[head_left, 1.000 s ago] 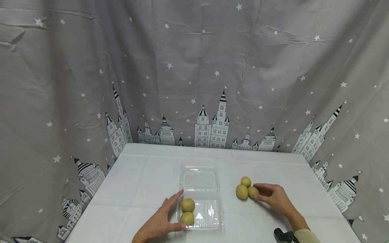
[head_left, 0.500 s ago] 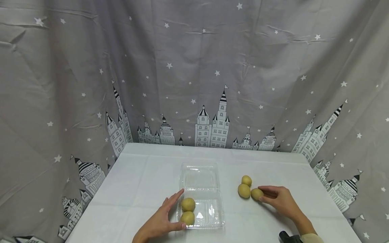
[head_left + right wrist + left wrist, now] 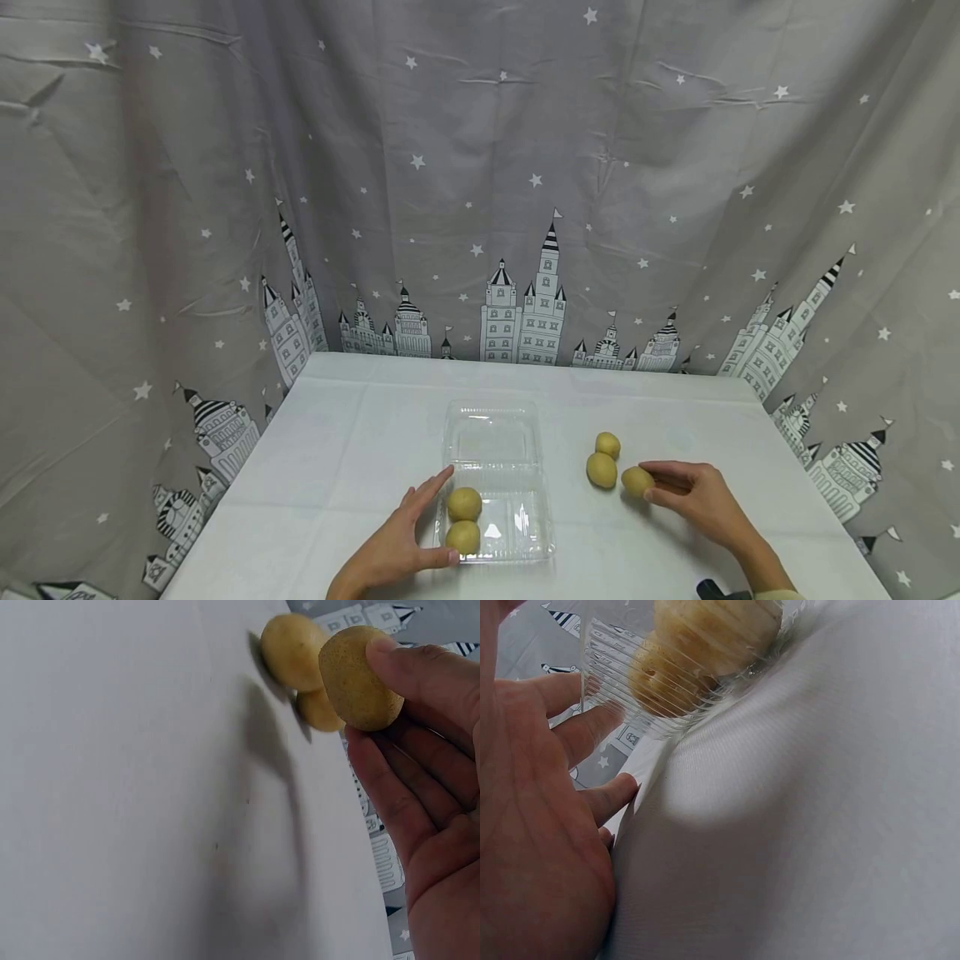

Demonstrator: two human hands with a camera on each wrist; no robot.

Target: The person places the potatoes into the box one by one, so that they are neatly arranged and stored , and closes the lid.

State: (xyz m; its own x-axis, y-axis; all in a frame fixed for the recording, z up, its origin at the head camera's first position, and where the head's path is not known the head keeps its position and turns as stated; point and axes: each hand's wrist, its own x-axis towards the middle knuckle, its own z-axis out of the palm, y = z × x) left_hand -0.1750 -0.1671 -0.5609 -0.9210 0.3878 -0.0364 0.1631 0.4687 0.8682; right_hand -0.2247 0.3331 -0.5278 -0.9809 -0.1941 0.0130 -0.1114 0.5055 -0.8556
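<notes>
My right hand (image 3: 697,498) pinches a small potato (image 3: 361,679) between thumb and fingers, just off the table. Two more potatoes (image 3: 602,468) lie touching each other beyond it to the left. A clear plastic clamshell container (image 3: 517,546) lies with its lid folded back, and a pair of potatoes (image 3: 463,521) sits along the left side of its base. Against that left side rests my left hand (image 3: 397,533), fingers stretched out and thumb at the near corner. The left wrist view shows its fingertips (image 3: 619,791) by the ribbed plastic wall.
A white cloth covers the table (image 3: 360,433). Behind and around it hangs a grey curtain (image 3: 450,167) printed with stars and castles. A black strap piece (image 3: 716,590) shows at the right wrist.
The right hand has drawn one potato to the right, away from the other two, and raised it slightly. The left hand and the container have stayed in place.
</notes>
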